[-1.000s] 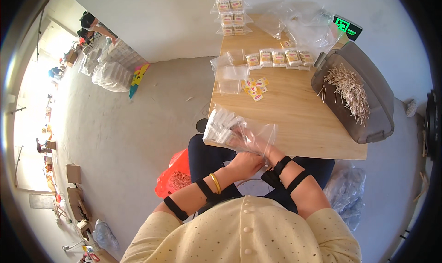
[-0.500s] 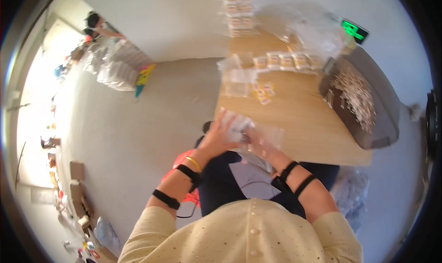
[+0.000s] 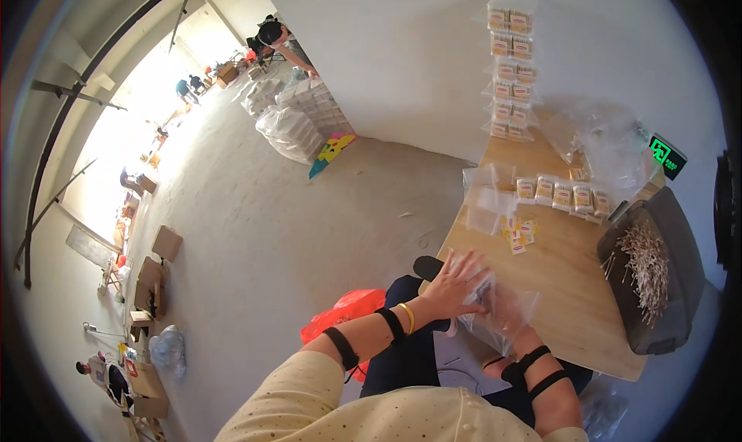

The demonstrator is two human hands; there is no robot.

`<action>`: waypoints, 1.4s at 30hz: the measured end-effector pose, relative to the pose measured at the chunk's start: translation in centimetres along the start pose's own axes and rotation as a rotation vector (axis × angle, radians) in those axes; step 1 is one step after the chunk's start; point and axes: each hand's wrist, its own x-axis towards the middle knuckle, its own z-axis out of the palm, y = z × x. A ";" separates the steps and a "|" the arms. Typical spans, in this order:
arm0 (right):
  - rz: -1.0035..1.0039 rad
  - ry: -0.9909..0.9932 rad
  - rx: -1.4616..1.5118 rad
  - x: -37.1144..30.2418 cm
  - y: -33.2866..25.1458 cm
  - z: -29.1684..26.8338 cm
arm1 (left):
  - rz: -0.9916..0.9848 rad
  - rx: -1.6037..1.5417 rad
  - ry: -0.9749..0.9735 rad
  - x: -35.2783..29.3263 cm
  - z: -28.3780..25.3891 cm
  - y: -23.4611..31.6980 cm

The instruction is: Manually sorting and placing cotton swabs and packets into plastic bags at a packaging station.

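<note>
At the table's near left corner, both hands are at a clear plastic bag (image 3: 527, 301). My left hand (image 3: 456, 286) lies across the bag's left side with its fingers stretched out and spread. My right hand (image 3: 506, 309) grips the bag and shows through the film; its fingertips are partly hidden, and I cannot tell whether they are inside. Something dark shows between the hands, too unclear to name. Beyond them lie small yellow-and-white cards (image 3: 519, 233) and flat clear bags (image 3: 485, 210). Packs of cotton swabs (image 3: 563, 195) stand in a row behind.
A grey bin (image 3: 680, 287) of loose cotton swabs (image 3: 643, 272) tilts at the table's right. More swab packs (image 3: 510, 71) are stacked toward the wall, near a heap of clear bags (image 3: 618, 148). A red plastic bag (image 3: 340, 312) is beside my legs. Other people are far left.
The view has swung left, so the table sits farther right and lower. My hands stay at the clear bag; the left fingers are now spread over it.
</note>
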 end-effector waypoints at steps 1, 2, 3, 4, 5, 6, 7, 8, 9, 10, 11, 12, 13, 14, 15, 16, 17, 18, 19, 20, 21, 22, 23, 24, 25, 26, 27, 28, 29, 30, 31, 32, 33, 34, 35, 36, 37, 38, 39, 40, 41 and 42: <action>0.000 0.015 -0.010 -0.2 0.4 0.5 | 0.100 -0.039 0.007 0.5 0.5 -0.2; 0.021 0.051 0.022 -0.1 0.7 1.1 | 0.106 -0.031 0.012 0.6 1.0 -0.2; 0.047 0.081 0.054 -0.2 1.1 1.9 | 0.110 -0.029 0.014 0.7 1.5 0.1; 0.076 0.115 0.081 -0.2 1.4 2.4 | 0.121 -0.028 0.019 1.0 1.7 0.6; 0.093 0.081 0.027 -0.1 1.8 2.9 | 0.123 -0.017 0.002 1.3 1.8 0.8; 0.113 0.042 -0.018 -0.1 2.1 3.5 | 0.120 -0.008 -0.023 1.3 1.6 1.1; 0.140 -0.004 -0.066 -0.2 2.5 4.1 | 0.121 -0.009 -0.048 1.4 1.6 1.4; 0.141 0.016 -0.017 -0.5 3.5 4.6 | 0.125 0.014 -0.049 2.2 1.1 2.1; 0.148 0.030 0.027 -1.1 4.5 4.6 | 0.109 -0.031 -0.025 2.6 1.3 2.3; 0.125 0.033 0.061 -0.8 3.5 4.1 | 0.081 -0.026 -0.034 2.0 1.7 1.9; 0.104 0.041 0.087 0.0 2.3 3.2 | 0.062 -0.021 -0.037 1.6 2.0 1.7; 0.093 0.053 0.018 0.1 1.7 2.3 | 0.055 0.011 -0.024 1.5 2.1 1.8; 0.076 0.067 -0.046 0.2 1.3 1.8 | 0.044 0.050 -0.011 1.4 1.9 1.9; 0.098 0.040 -0.050 0.0 1.1 1.3 | 0.025 0.043 -0.047 1.7 1.5 2.0; 0.105 0.026 -0.044 0.5 0.8 1.1 | 0.026 0.072 -0.046 1.6 1.5 1.8; 0.111 0.009 -0.038 0.8 0.5 0.8 | 0.025 0.101 -0.044 1.5 1.6 1.7; 0.077 0.043 -0.020 0.9 0.4 0.2 | 0.022 0.128 -0.042 1.5 1.8 1.7; 0.042 0.075 -0.001 0.9 0.1 -0.5 | 0.022 0.115 -0.058 1.5 1.6 1.7; 0.005 0.106 0.019 1.0 -0.2 -0.9 | 0.014 0.109 -0.068 1.5 1.4 1.8; 0.023 0.113 0.036 1.0 -0.3 -0.5 | 0.005 0.103 -0.077 1.4 1.2 1.9; 0.044 0.122 0.046 1.0 0.0 -0.2 | 0.003 0.097 -0.080 1.7 1.0 2.1; 0.064 0.132 0.056 0.9 0.2 0.1 | 0.001 0.091 -0.079 1.9 1.1 2.3; 0.096 0.112 0.067 0.8 0.5 0.3 | -0.001 0.085 -0.077 2.1 1.2 2.5; 0.124 0.089 0.090 1.0 0.3 0.6 | -0.012 0.083 -0.083 1.9 1.3 2.5; 0.151 0.067 0.112 1.0 0.2 0.8 | -0.020 0.101 -0.077 1.8 1.5 2.5; 0.139 0.038 0.054 0.9 0.1 0.8 | -0.027 0.120 -0.071 1.7 1.7 2.5; 0.128 0.011 -0.006 0.9 -0.1 0.1 | -0.034 0.138 -0.064 1.7 1.9 2.5; 0.116 -0.017 -0.066 1.0 -0.4 -0.3 | -0.052 0.138 -0.070 1.6 2.1 2.6; 0.070 -0.009 -0.104 1.1 -0.1 0.7 | -0.071 0.139 -0.076 1.4 2.2 2.6; 0.040 0.005 -0.161 0.8 1.2 1.7 | -0.066 0.133 -0.072 2.1 2.3 3.0; -0.005 0.016 -0.201 1.1 1.4 2.1 | -0.062 0.092 -0.057 2.2 2.2 3.0; 0.031 0.035 -0.142 0.8 1.6 2.2 | -0.057 0.051 -0.043 2.2 2.0 2.9; 0.066 0.049 -0.074 0.5 1.1 1.7 | -0.060 0.008 -0.035 1.9 1.7 2.8; 0.102 0.063 -0.007 0.3 0.7 1.4 | -0.109 -0.085 0.022 1.8 1.3 2.3; 0.099 0.047 0.011 0.3 0.7 1.4 | -0.158 -0.178 0.080 1.9 0.8 1.4; 0.111 0.028 0.019 -0.1 1.1 1.2 | -0.196 -0.285 0.135 2.4 0.5 0.8; 0.120 0.003 0.021 0.0 1.0 1.2 | -0.320 -0.275 0.240 2.1 0.0 0.0; 0.133 -0.022 0.024 0.0 0.9 1.1 | -0.365 -0.376 0.280 1.5 1.0 -2.1; 0.141 -0.054 0.012 0.7 0.1 0.8 | -0.420 -0.465 0.325 0.3 2.0 -4.3; 0.159 -0.089 -0.007 0.9 -0.2 0.5 | -0.480 -0.748 0.274 -0.2 2.8 -5.3; 0.143 -0.066 0.005 0.9 -0.3 0.4 | -0.536 -1.026 0.218 -0.9 3.3 -6.1; 0.132 -0.045 0.008 0.7 -0.1 0.2 | -0.581 -1.313 0.157 -0.9 3.5 -6.3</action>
